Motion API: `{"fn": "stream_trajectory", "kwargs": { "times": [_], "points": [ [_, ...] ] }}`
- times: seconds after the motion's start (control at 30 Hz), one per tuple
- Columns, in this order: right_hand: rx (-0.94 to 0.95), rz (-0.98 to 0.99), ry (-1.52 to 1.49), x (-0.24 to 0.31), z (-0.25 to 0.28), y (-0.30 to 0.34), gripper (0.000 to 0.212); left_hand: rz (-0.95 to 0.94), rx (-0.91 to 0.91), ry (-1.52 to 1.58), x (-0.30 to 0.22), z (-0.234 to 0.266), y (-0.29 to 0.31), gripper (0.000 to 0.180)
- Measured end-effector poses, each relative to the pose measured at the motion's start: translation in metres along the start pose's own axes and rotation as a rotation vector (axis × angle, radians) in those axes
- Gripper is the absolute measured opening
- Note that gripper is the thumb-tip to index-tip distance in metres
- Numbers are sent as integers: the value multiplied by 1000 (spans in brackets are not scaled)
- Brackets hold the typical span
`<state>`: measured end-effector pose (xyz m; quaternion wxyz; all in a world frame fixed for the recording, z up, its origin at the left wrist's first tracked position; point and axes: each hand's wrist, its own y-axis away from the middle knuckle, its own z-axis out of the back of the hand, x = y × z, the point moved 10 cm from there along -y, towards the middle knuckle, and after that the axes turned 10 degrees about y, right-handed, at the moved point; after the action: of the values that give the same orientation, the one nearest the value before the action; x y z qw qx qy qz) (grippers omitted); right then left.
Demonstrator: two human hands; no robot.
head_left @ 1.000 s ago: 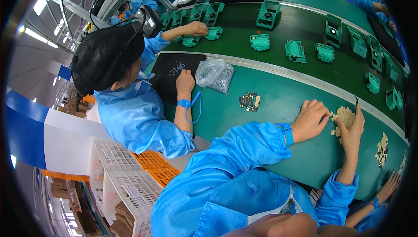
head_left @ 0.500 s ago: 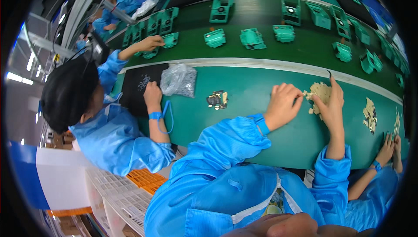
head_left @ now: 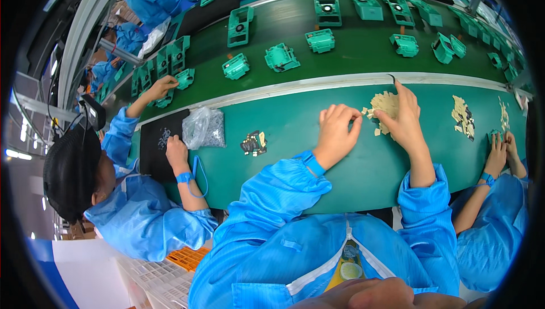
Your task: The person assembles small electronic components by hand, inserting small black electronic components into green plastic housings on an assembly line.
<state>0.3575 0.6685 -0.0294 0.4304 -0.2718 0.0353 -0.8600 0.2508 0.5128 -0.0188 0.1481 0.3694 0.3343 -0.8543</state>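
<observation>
My left hand [head_left: 337,134] hovers over the green bench with its fingers curled and the thumb drawn toward the index finger. Whatever lies between those fingertips is too small to make out. Close to its right is a heap of small cream-coloured flat pieces [head_left: 384,104]. My right hand [head_left: 406,118] is at the right side of this heap, thumb reaching toward the pieces. A thin, curved black strip [head_left: 392,77] sticks out at the tip of its raised index finger; how it is held there is hidden.
A conveyor [head_left: 352,62] carrying green plastic housings [head_left: 282,57] runs beyond the bench edge. Left are black-and-cream pieces [head_left: 254,143], a bag of small parts [head_left: 211,128] and a co-worker's hand [head_left: 176,152]. Right are another pile [head_left: 462,117] and another co-worker's hands [head_left: 495,155].
The whole view has shifted, with the bench scene now farther left in the picture. My left hand has drawn slightly away from the cream pieces. My right hand still carries the black strip.
</observation>
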Motion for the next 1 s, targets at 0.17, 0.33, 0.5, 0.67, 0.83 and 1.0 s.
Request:
{"fn": "stream_trajectory", "kwargs": {
  "times": [0.17, 0.33, 0.5, 0.67, 0.83, 1.0],
  "points": [
    [-24, 1, -4, 0, 2, -1, 90, 11, -3, -15, 0, 1, -2, 5],
    [-134, -21, -77, -4, 12, -7, 84, 22, -16, -22, 5, 3, -1, 4],
    [-433, -74, -249, -64, 45, -51, 74, -10, -42, -8, 4, 5, 0, 5],
    [-507, -158, 292, -176, 66, -137, 82, 17, -48, 23, 5, 2, 0, 5],
    [-433, -394, 382, -275, 38, -166, 92, 25, -83, -8, 11, 1, -1, 5],
    [-448, -259, 188, -324, 23, -181, 87, 3, -73, 53, 9, -1, 3, 4]
  ]
}}
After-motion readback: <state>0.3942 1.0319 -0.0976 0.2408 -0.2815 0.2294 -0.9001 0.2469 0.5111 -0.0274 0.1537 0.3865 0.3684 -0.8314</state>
